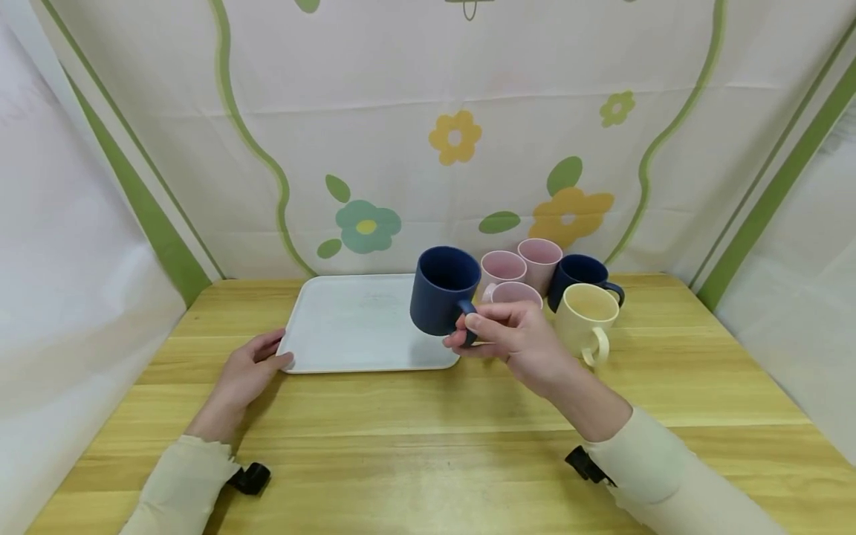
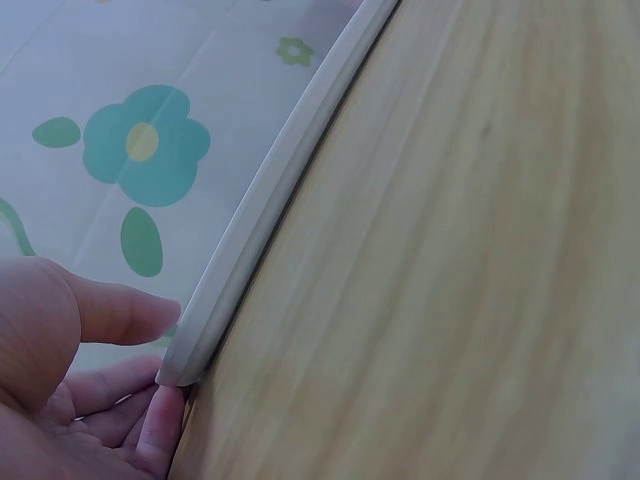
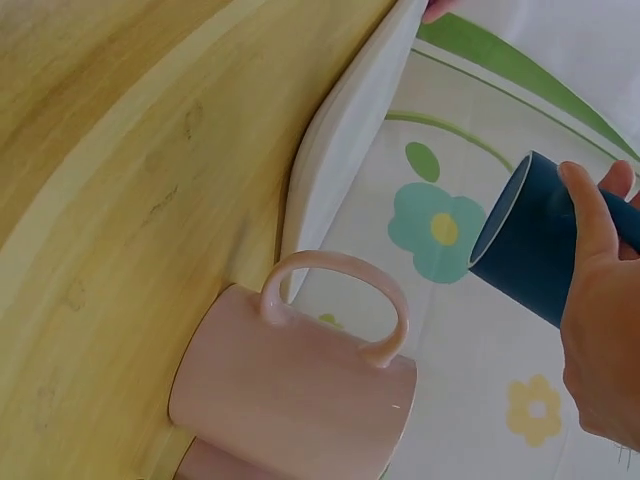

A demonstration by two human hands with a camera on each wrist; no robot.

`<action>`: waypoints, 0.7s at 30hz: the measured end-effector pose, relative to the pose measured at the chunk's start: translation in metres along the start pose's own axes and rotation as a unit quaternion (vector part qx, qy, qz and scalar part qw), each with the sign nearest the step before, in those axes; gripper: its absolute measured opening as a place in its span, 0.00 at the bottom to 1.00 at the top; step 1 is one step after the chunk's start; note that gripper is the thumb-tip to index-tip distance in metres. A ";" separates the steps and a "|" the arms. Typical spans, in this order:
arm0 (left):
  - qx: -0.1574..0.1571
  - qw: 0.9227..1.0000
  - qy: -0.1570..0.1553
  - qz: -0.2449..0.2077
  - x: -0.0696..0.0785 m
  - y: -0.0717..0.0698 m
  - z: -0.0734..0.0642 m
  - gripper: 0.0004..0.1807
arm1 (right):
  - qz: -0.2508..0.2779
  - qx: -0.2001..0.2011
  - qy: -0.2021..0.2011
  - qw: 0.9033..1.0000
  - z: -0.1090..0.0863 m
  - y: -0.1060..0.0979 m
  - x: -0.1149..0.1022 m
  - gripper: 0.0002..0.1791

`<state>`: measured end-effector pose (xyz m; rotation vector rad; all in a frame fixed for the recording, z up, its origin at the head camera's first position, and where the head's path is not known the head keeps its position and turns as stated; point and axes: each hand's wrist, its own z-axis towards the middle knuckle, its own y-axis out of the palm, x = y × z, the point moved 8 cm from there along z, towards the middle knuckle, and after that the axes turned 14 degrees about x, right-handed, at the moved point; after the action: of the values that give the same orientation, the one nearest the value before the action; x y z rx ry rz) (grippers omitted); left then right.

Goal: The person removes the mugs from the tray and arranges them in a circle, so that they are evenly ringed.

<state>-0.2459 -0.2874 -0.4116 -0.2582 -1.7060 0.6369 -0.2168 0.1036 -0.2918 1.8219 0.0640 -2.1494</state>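
Note:
A dark blue mug [image 1: 441, 293] hangs above the right part of a white rectangular tray [image 1: 354, 327]. My right hand [image 1: 515, 338] grips it by the handle, thumb on top; its mouth faces up in the head view. At the tray's near left corner, my left hand [image 1: 250, 371] holds the edge. The left wrist view shows the thumb [image 2: 135, 312] at the rim [image 2: 270, 200] and the other fingers around the corner. In the right wrist view the blue mug [image 3: 540, 235] is well off the table.
Right of the tray stand three pink mugs [image 1: 540, 256], another dark blue mug [image 1: 580, 271] and a pale yellow mug [image 1: 585, 319], close together. A pink mug [image 3: 300, 390] looms near the right wrist camera. Behind the wooden table [image 1: 401, 446] hangs a flowered curtain [image 1: 401, 148].

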 end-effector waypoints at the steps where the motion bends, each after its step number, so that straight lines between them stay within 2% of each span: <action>1: 0.001 1.000 -0.001 -0.001 0.000 0.000 0.000 0.38 | 0.010 -0.007 0.000 1.000 -0.001 0.000 -0.001 0.11; 10: 0.005 1.000 -0.003 -0.001 -0.003 0.000 0.002 0.38 | 0.038 -0.046 -0.004 0.998 -0.014 -0.003 -0.012 0.15; 16: 0.003 1.000 -0.001 -0.002 -0.003 0.000 0.002 0.38 | 0.035 -0.049 -0.008 0.998 -0.024 -0.010 -0.018 0.15; 21: 0.001 1.000 0.001 -0.002 -0.002 0.001 0.002 0.38 | 0.027 -0.048 -0.018 0.998 -0.032 -0.024 -0.023 0.16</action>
<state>-0.2472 -0.2878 -0.4135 -0.2541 -1.7034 0.6342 -0.1898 0.1391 -0.2800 1.7106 0.1069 -2.1048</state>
